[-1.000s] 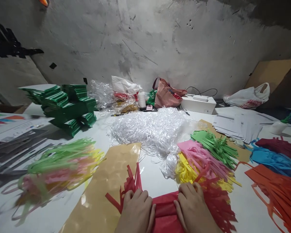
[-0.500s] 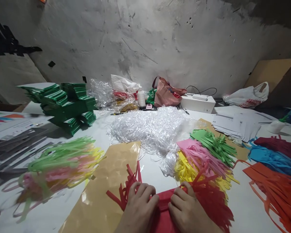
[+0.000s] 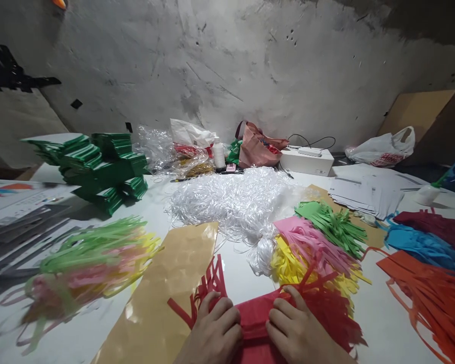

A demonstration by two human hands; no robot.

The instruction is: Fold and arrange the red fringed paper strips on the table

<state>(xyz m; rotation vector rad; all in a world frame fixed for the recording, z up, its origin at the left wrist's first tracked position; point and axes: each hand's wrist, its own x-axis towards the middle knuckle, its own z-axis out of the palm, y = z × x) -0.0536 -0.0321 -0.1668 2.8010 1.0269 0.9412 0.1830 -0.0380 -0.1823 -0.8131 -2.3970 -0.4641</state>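
Between my two hands stretches a sheet of red tissue paper (image 3: pixel 256 323) with fringed ends. My left hand (image 3: pixel 216 328) grips its left part with curled fingers, and cut red strips stick out beyond the fingertips. On the right part, my right hand (image 3: pixel 296 323) is closed on the paper, its index finger along the folded top edge. A red fringe (image 3: pixel 335 313) fans out to the right of that hand. Beside it lie yellow fringe (image 3: pixel 288 263), pink fringe (image 3: pixel 311 242) and green fringe (image 3: pixel 333 225). The thumbs are mostly hidden.
Brown paper (image 3: pixel 167 283) lies left of my hands, with pale green and pink strips (image 3: pixel 94 258) beyond. White string (image 3: pixel 235 199) is heaped ahead. Green folded stacks (image 3: pixel 106 167) stand back left. Orange fringe (image 3: pixel 424 298) and blue fringe (image 3: pixel 424 245) lie right.
My hands have moved slightly apart, showing more of the red paper between them. The left hand shifted a little left, the right a little right. The view has turned slightly.
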